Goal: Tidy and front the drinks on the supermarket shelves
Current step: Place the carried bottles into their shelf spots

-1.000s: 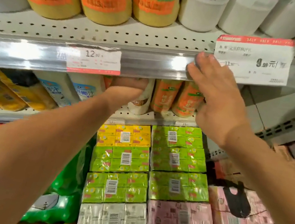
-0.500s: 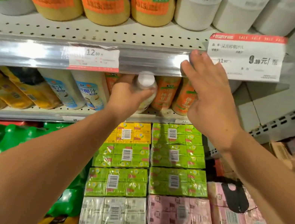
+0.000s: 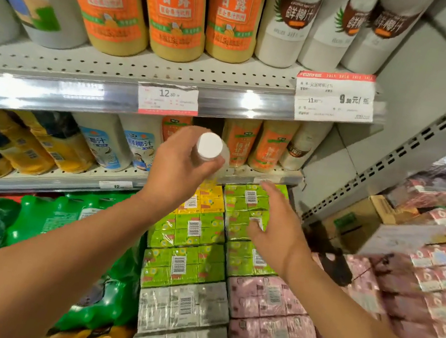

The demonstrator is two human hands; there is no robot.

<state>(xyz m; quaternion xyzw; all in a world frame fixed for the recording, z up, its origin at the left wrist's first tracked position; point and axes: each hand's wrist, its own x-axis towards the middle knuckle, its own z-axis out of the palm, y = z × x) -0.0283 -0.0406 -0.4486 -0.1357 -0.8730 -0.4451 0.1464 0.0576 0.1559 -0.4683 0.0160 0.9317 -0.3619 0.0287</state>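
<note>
Supermarket drinks shelves point(image 3: 231, 81) fill the view | left hand point(image 3: 182, 170) grips a white-capped bottle point(image 3: 210, 148) by its neck, in front of the lower shelf | right hand point(image 3: 274, 225), lower and right of it, fingers spread, holds nothing, above green carton packs point(image 3: 191, 240) | orange bottles point(image 3: 253, 144) stand just beyond both hands

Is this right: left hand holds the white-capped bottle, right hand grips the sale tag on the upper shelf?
Not quite. In the head view the left hand holds the bottle, but the right hand is open, below the sale tag, over the green cartons.
</note>
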